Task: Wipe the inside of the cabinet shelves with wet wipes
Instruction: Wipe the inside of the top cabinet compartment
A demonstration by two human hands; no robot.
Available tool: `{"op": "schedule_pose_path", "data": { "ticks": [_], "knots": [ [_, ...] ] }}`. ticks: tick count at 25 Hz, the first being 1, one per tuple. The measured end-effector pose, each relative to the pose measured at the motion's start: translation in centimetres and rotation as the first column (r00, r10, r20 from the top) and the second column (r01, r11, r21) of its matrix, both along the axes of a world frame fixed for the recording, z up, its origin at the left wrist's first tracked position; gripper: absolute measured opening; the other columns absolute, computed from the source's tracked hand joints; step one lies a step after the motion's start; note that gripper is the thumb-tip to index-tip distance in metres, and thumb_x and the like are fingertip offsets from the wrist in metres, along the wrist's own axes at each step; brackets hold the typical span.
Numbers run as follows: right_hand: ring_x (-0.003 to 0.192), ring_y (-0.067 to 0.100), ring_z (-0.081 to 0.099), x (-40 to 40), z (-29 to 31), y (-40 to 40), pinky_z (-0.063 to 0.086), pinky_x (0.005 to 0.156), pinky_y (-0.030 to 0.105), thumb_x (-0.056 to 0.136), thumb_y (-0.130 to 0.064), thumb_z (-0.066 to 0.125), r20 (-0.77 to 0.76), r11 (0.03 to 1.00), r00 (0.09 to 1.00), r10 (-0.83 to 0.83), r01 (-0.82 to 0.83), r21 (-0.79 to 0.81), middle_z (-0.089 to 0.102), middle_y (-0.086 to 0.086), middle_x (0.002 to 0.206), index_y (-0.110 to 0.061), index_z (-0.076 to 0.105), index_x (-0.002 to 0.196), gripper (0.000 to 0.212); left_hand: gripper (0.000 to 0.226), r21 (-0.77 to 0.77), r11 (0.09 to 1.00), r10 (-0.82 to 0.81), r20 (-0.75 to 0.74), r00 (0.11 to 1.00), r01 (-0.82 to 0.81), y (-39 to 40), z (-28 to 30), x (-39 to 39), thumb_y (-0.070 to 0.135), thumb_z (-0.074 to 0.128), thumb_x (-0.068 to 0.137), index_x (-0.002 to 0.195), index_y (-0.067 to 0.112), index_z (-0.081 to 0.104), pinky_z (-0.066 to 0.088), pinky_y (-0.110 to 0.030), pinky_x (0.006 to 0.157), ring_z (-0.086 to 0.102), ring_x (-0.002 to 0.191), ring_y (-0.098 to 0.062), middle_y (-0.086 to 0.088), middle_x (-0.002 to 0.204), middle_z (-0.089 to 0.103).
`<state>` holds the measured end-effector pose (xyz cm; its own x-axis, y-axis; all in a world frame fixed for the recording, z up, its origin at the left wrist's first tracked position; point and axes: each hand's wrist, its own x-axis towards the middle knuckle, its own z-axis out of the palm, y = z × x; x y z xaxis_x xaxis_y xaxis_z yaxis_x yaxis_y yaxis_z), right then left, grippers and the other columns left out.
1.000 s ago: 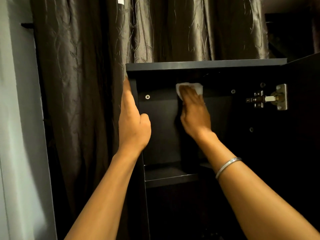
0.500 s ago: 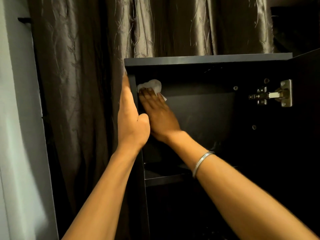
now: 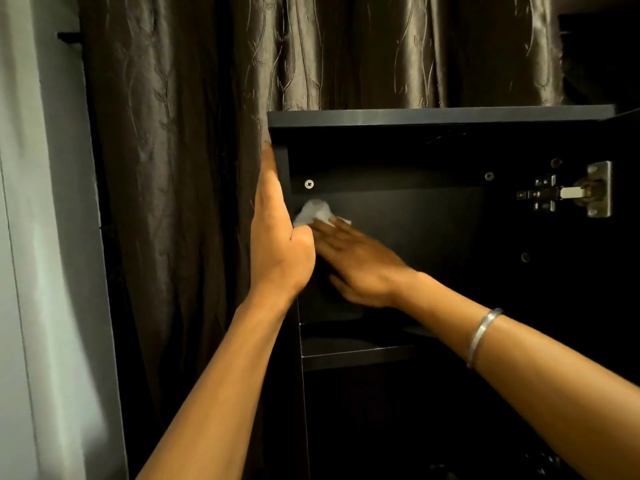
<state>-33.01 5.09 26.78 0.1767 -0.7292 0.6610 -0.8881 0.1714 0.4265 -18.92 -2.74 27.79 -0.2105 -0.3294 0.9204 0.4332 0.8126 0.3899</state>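
While we stand before the dark cabinet [image 3: 440,116], which is the largest thing near us, with its door swung open to the right on a metal hinge [image 3: 568,194] and a brown curtain [image 3: 180,133] hanging behind it, we work in the top compartment above the shelf [image 3: 349,349]. Our left hand [image 3: 277,244] lies flat along the front edge of the left side panel, fingers straight and together, thumb resting at the inner side; we judge that it steadies the cabinet and ourselves against the push of wiping. Our right hand [image 3: 356,268] reaches across inside, fingers stretched out and pressing the white wet wipe [image 3: 313,213] on the back panel, in the corner at the left wall, just below a small screw [image 3: 309,183]. The flat hand probably spreads the pressure over the wipe. Compared with half a second ago, the wipe has come down from the upper strip near the top board to below the screw, while the left hand has kept its place.
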Motion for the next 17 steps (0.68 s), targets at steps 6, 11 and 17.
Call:
{"op": "schedule_pose_path", "data": {
  "ticks": [6,11,17],
  "knots": [
    [0.148,0.020,0.016,1.5,3.9,-1.8,-0.001,0.121,0.030,0.087,-0.022,0.056,0.057,0.979,0.997,-0.051,0.061,-0.194,0.027,0.009,0.158,-0.010,0.029,0.150,0.070,0.102,0.014,1.000,0.001,0.011,1.000,-0.001,0.3,0.0,0.1,-0.019,0.045,0.076,0.160,0.024,0.006,0.013,-0.027,0.125,0.009,0.152,-0.004,0.006,0.167,0.011],
    [0.148,0.009,-0.004,2.2,0.8,-2.5,-0.001,0.123,0.035,0.089,-0.023,0.057,0.233,0.984,0.972,0.017,0.025,-0.176,0.011,0.005,0.163,-0.011,0.018,0.154,0.077,0.099,0.010,1.000,0.008,0.009,1.000,-0.008,0.3,0.1,0.3,-0.015,0.047,0.079,0.160,0.024,0.006,0.017,-0.032,0.125,0.012,0.153,-0.007,0.004,0.167,0.013],
    [0.150,0.026,0.009,0.6,0.3,-0.6,0.008,0.123,0.037,0.086,-0.011,0.054,0.217,0.999,0.976,0.004,0.008,-0.053,0.014,0.004,0.163,-0.021,0.021,0.154,0.076,0.099,0.007,1.000,-0.001,0.003,1.000,0.001,0.3,0.0,0.3,-0.018,0.046,0.078,0.160,0.022,0.007,0.013,-0.026,0.125,0.009,0.153,-0.005,0.004,0.167,0.011]
  ]
}}
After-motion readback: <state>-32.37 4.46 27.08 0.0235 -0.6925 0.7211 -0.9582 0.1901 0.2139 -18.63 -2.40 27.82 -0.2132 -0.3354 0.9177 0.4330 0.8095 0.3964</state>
